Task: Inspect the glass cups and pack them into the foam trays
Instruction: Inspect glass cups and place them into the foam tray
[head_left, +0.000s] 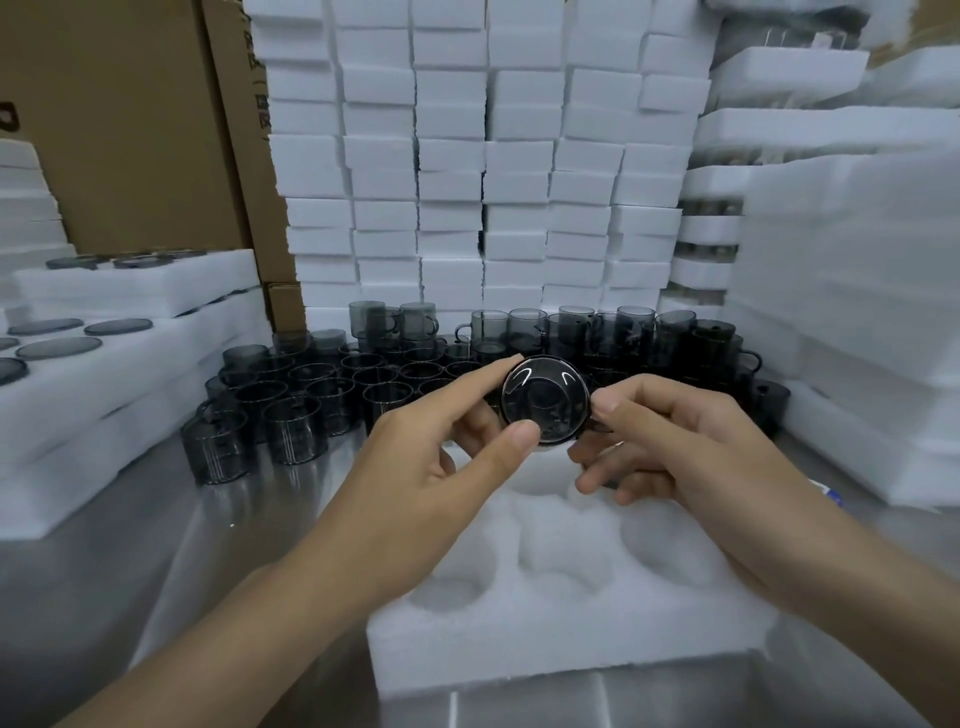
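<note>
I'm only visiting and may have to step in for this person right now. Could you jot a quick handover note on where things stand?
Left hand: thumb and forefinger pinch the rim of one smoky glass cup, held up with its round end toward the camera.
Right hand: fingers grip the same cup at its right side.
Foam tray lies on the metal table below the hands; its visible pockets hold nothing.
Unpacked cups stand crowded behind.
Done: this cup picked up, under inspection.
Left: finish checking, seat it in a pocket, continue with the others.

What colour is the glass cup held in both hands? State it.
Smoky dark grey, see-through glass cup; head view.
</note>
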